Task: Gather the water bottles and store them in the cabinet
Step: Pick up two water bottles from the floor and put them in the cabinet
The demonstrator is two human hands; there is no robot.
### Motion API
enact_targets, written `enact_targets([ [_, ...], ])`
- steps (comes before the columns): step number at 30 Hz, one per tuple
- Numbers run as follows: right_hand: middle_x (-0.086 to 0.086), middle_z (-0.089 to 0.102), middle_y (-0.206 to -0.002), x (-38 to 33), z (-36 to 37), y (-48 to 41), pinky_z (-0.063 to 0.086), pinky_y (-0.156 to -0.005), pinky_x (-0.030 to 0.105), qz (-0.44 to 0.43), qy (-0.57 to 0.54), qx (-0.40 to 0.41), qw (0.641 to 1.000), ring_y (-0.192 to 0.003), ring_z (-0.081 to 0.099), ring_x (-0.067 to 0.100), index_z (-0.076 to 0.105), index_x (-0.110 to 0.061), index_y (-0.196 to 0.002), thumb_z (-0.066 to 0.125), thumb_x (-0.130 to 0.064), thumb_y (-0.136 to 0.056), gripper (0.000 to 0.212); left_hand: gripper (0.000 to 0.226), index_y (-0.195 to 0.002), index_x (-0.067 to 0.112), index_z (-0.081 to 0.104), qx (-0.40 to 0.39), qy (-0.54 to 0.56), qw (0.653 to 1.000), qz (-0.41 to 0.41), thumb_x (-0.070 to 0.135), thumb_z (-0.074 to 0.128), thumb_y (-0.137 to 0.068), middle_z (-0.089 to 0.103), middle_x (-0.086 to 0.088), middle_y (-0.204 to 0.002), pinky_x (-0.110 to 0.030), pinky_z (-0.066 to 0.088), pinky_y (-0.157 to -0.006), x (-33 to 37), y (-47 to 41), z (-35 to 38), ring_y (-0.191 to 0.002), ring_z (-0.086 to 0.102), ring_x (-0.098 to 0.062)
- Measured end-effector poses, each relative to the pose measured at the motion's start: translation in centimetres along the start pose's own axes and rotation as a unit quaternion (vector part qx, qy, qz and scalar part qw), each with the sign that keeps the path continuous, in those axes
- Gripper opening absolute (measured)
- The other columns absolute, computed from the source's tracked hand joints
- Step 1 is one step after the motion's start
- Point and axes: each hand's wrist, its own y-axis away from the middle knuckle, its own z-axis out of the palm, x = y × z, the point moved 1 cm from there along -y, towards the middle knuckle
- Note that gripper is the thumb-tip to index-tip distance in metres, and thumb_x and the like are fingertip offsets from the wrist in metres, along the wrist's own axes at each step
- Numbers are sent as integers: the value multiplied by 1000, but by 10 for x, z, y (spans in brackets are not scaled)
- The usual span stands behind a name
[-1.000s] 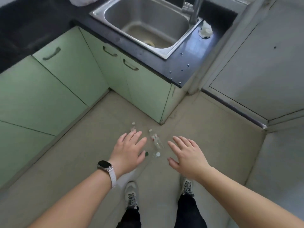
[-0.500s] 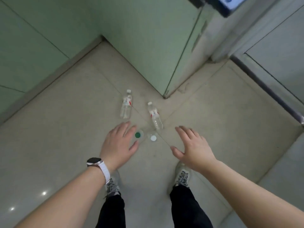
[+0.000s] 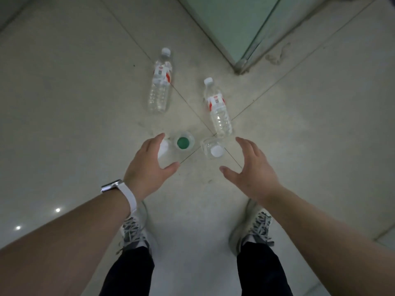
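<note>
Both arms come in from the bottom corners, stretched out and down toward the floor (image 3: 64, 103). Left hand (image 3: 147, 165) sits centre-left: fingers straight-ish and together, thumb sticking out toward the middle, wide open, holding nothing. There's something white tucked right at its fingers, could be another cap, can't tell, and can't tell if it's touching. Right hand (image 3: 250, 167) pretty much mirrors it centre-right, fingers relaxed, thumb pointing inward, also holding nothing.

Between the two hands, just above the thumbs, two bottles stand upright, seen from the top: a green-capped bottle (image 3: 183, 143) near the left fingertips and a white-capped bottle (image 3: 216, 151) near the right ones.

Further up the frame two more clear bottles lie on their sides, red-and-white labels, white caps pointing up-frame: the left lying bottle (image 3: 160, 82) and the right lying bottle (image 3: 218, 107), whose base ends just beside the white-capped one.

White-strapped watch (image 3: 113, 185) on the left wrist, grey sneakers (image 3: 134, 231) at the bottom, and the green cabinet (image 3: 230, 24) corner pokes in upper right.
</note>
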Motion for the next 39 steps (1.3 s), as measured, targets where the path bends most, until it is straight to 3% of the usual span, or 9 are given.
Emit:
enact_targets([
  [6, -10, 30, -155, 25, 44, -40, 30, -107, 30, 25, -36, -8, 999, -141, 30, 13, 19, -27, -153, 76, -47, -78, 96, 93, -157, 29, 24, -15, 47, 999, -8, 38, 80, -83, 32, 0, -157, -30, 35, -103, -19, -46, 40, -140, 39, -18],
  [11, -12, 34, -152, 36, 73, -60, 30, -103, 24, 24, -57, -17, 998, -138, 35, 12, 22, -29, -152, 80, -45, -76, 97, 86, -152, 30, 35, -11, 64, 998, 14, 35, 83, -80, 42, 4, -149, -25, 35, -100, -25, -72, 62, -132, 45, -14],
  [18, -13, 50, -133, 41, 91, -73, 39, -89, 26, 21, -98, 6, 995, -120, 48, 12, 31, -34, -141, 82, -40, -74, 85, 84, -146, 30, 42, -4, 97, 995, 21, 37, 87, -75, 49, 9, -143, -25, 38, -101, -28, -85, 73, -126, 48, -10],
  [22, -19, 48, -116, 39, 92, -76, 39, -83, 25, 12, -112, 6, 994, -105, 48, 7, 36, -32, -137, 82, -37, -75, 77, 79, -141, 31, 47, 1, 104, 994, 20, 35, 88, -74, 56, 10, -132, -33, 46, -101, -25, -89, 74, -119, 55, -13],
  [26, -13, 54, -114, 34, 89, -81, 43, -83, 27, 10, -98, 2, 995, -104, 52, 13, 39, -31, -133, 82, -39, -73, 74, 71, -134, 31, 52, 20, 130, 991, 11, 37, 87, -73, 61, 12, -117, -39, 52, -97, -23, -87, 74, -109, 60, -14],
  [29, -7, 57, -123, 31, 84, -80, 40, -87, 25, 8, -82, -1, 997, -111, 53, 14, 41, -29, -136, 81, -38, -74, 74, 72, -134, 33, 52, 27, 134, 991, -2, 39, 87, -72, 62, 10, -117, -40, 53, -97, -21, -81, 70, -109, 61, -17],
  [35, -8, 58, -104, 11, 61, -58, 51, -82, 36, 16, -65, 5, 998, -95, 57, 17, 48, -26, -122, 77, -36, -79, 54, 72, -134, 36, 51, 20, 130, 991, 1, 43, 86, -72, 62, 11, -118, -35, 53, -94, -10, -55, 47, -104, 62, -19],
  [39, -6, 56, -103, 0, 41, -41, 46, -79, 32, 9, -48, -6, 999, -97, 55, 18, 50, -23, -123, 78, -37, -78, 56, 73, -134, 40, 50, 22, 129, 991, -8, 44, 87, -71, 62, 11, -121, -39, 53, -95, -4, -34, 22, -103, 63, -23],
])
